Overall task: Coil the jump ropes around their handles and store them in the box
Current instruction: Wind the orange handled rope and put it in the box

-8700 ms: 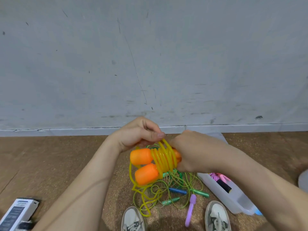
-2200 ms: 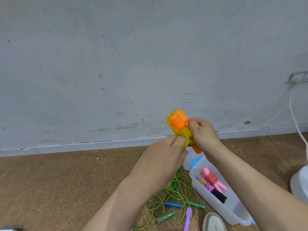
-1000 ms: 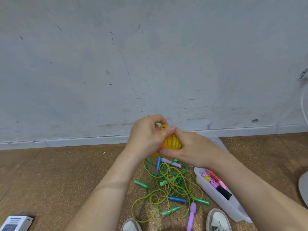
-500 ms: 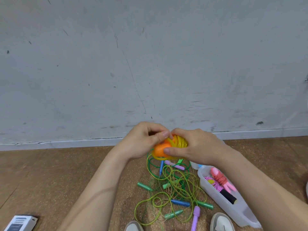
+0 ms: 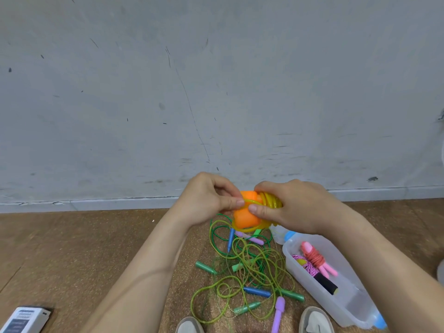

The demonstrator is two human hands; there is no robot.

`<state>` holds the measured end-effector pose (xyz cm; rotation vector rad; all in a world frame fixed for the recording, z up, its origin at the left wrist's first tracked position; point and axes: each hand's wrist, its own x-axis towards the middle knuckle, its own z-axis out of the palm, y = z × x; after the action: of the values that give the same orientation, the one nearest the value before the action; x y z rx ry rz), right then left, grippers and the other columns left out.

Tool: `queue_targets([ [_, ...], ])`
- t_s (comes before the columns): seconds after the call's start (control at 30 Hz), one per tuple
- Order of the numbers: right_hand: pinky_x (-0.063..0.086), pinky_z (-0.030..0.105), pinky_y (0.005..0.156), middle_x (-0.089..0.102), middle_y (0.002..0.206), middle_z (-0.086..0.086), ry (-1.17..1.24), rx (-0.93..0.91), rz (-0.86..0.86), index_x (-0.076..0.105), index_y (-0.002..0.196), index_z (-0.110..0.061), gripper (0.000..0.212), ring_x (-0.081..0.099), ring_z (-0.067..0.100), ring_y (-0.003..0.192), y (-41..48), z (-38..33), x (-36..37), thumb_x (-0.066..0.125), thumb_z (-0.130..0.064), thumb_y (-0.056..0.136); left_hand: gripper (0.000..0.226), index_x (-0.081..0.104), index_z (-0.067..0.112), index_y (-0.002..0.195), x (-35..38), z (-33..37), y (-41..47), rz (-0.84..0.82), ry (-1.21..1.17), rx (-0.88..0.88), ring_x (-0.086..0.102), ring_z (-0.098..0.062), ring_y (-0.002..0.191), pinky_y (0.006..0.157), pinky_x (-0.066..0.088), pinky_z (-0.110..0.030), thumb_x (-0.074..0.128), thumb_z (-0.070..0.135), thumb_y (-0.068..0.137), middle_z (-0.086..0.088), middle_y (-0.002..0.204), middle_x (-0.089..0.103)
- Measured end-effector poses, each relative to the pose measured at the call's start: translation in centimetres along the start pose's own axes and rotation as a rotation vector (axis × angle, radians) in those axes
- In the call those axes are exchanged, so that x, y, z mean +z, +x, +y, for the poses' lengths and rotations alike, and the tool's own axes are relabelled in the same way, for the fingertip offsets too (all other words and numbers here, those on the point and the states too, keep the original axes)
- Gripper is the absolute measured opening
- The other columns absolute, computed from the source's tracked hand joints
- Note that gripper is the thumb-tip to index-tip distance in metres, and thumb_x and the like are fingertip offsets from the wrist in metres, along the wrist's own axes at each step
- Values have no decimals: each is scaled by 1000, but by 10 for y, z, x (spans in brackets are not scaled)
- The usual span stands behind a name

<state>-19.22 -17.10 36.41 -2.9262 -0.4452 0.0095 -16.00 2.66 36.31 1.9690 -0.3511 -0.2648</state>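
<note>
Fingers of left hand [image 5: 206, 200] and right hand [image 5: 295, 207] clamp the yellow-coiled orange handles [image 5: 246, 212] above the box [image 5: 348, 306].

The brown, cork-textured floor [image 5: 72, 248] carries a loose tangle of green jump ropes [image 5: 249, 265], with green handles [image 5: 205, 267], blue handles [image 5: 257, 292] and a purple handle [image 5: 278, 313] scattered through it. Just right of the tangle sits a clear plastic box [image 5: 310, 290]. A small white carton [image 5: 24, 319] lies near left, well apart, and two pale shoes [image 5: 314, 320] stand at the near edge
</note>
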Motion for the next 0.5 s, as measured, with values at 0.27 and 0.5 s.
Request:
queue_targets([
  [0.27,40,34,70,65,93,-2,-97,-82,329,40,127,-42,72,62,24,96,0,-1,6,15,-85,75,50,58,2,112,2,-9,3,-121,-645,-276,69,-24,77,69,60,-33,74,1,65,-22,100,67],
  [0.5,31,32,64,64,87,-2,-79,-152,355,40,127,-42,79,63,24,88,1,-5,12,8,-85,70,41,62,-1,109,-3,-5,4,-90,-506,-324,70,-22,69,52,56,-28,68,-2,68,-17,90,71],
])
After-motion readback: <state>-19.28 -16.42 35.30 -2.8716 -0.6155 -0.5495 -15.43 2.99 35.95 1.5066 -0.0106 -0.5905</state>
